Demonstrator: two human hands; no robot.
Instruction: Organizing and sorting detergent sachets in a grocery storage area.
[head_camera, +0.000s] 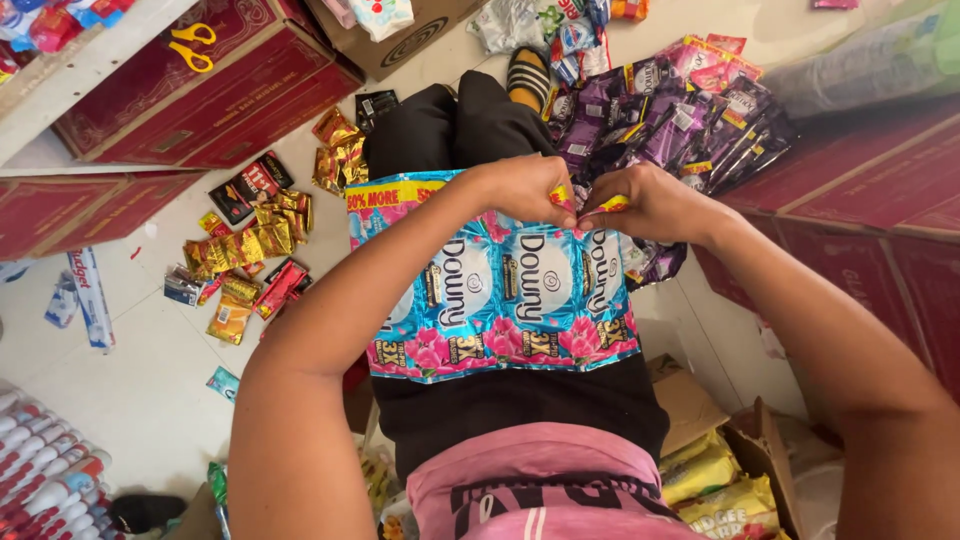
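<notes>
So both hands are up at the far edge of a sheet of sachets (490, 290), blue and pink ones joined in a strip, lying across the person's lap. The left hand (525, 188) is closed in a pinch on the yellow top edge of the strip, thumb and fingers tight on it. The right hand (650, 200) is doing the same just beside it, fingers curled shut on a bit of that yellow edge, and the two hands nearly touch at the fingertips. The rest of the strip hangs back from the hands toward the person's body, covering the black trousers.

Just beyond the right hand there's a heap of purple sachets (660, 110) on the floor, some of it tucked under the wrist. Out past the left hand, further to its side, gold packets (255, 235) are scattered on the floor (150, 370), with a few red and black ones mixed in. Beyond those sit red cartons (220, 100) with yellow scissors (192, 45) lying on top. A striped sandal (528, 75) shows straight ahead of the hands. Near the right elbow there's an open cardboard box (740, 450) with yellow packs (715, 480) in it
</notes>
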